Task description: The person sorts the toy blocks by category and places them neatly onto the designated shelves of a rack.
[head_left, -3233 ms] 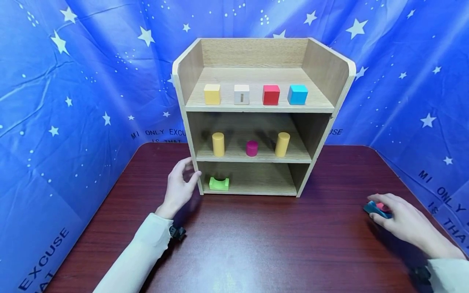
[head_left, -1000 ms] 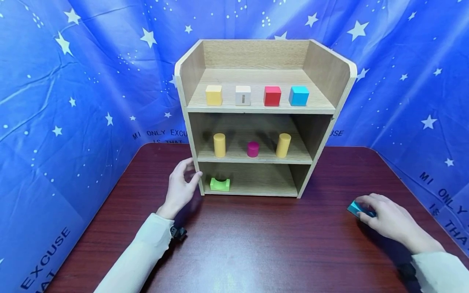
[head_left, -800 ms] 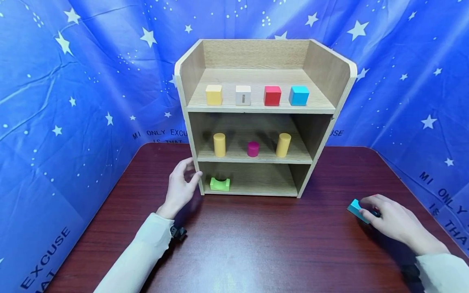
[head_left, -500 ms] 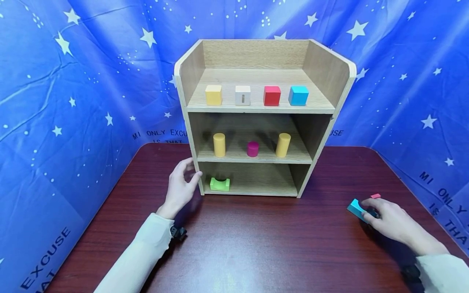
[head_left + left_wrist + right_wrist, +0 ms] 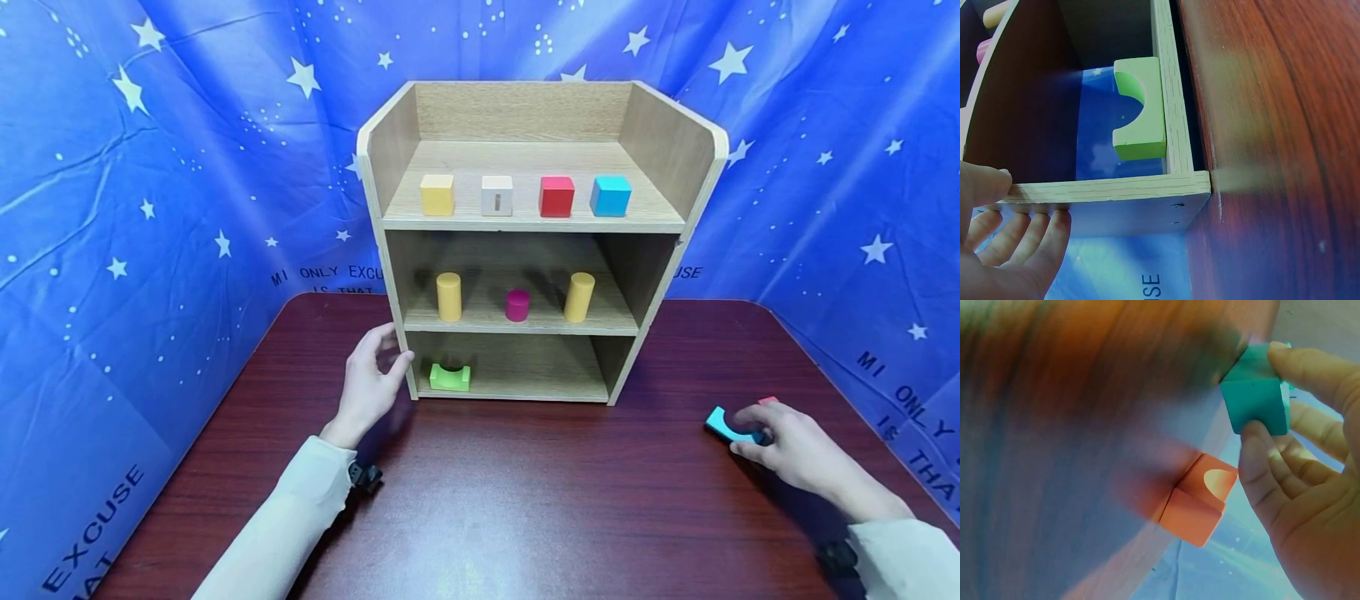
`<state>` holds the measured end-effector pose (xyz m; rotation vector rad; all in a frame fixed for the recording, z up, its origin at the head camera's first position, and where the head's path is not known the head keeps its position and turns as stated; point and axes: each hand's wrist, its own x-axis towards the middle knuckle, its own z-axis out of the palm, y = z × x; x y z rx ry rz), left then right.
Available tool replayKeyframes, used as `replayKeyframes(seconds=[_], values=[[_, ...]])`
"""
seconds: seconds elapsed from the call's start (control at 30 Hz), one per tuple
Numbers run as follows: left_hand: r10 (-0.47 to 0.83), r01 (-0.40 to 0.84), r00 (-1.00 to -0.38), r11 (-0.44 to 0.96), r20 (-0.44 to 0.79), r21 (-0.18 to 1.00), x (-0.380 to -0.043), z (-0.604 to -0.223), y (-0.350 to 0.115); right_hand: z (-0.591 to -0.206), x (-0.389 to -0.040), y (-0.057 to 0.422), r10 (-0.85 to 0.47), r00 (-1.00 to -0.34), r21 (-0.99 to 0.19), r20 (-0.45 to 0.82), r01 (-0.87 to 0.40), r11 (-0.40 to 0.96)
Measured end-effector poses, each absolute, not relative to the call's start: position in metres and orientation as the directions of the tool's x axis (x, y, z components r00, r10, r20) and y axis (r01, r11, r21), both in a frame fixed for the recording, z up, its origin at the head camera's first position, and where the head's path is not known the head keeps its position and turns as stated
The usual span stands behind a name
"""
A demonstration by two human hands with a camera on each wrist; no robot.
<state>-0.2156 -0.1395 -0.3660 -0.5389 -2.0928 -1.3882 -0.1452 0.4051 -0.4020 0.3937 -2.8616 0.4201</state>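
Observation:
My left hand [image 5: 367, 382] grips the left side panel of the wooden shelf [image 5: 525, 367]; in the left wrist view the thumb lies inside the panel, the fingers outside. Close to that thumb, on the bottom level, a green arch block [image 5: 450, 380] rests with its hollow upward. On the table's right side, my right hand [image 5: 806, 454] pinches a blue arch block [image 5: 720, 423] between thumb and fingers, partly covering it. Behind this hand a red block [image 5: 768, 401] barely shows; in the right wrist view the same notched block [image 5: 1192, 515] looks orange and stands apart from the blue one.
On the top level sit a yellow cube [image 5: 437, 196], a white cube [image 5: 497, 197], a red cube [image 5: 556, 197] and a blue cube [image 5: 611, 197]. The middle level bears two yellow cylinders [image 5: 449, 297] flanking a short magenta cylinder [image 5: 517, 306]. A starry blue curtain [image 5: 187, 167] surrounds the table.
The right hand has moved left with the blue arch block, away from the red block that was beside it. Most recently the blue block has turned slightly. The left hand stays on the shelf.

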Motion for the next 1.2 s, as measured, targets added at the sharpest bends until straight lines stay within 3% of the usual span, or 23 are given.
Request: replayKeyframes(seconds=[0.13,0.47,0.77,1.2], values=[[0.022,0.605,-0.762,0.380,0.647,0.699,-0.215,-0.366,-0.140,-0.403,-0.145,0.403,-0.217,-0.947,-0.272,0.235,-0.278,0.921],[0.022,0.604,-0.760,0.390,0.649,0.695,-0.215,-0.366,-0.140,-0.407,-0.143,0.400,-0.290,-0.924,-0.182,0.249,-0.338,0.923],[0.022,0.614,-0.752,0.390,0.659,0.686,-0.216,-0.366,-0.140,-0.406,-0.145,0.398,-0.245,-0.961,-0.212,0.128,-0.268,0.940],[0.026,0.609,-0.756,0.394,0.654,0.688,-0.215,-0.365,-0.140,-0.405,-0.146,0.393,-0.260,-0.961,-0.263,0.097,-0.276,0.924]])
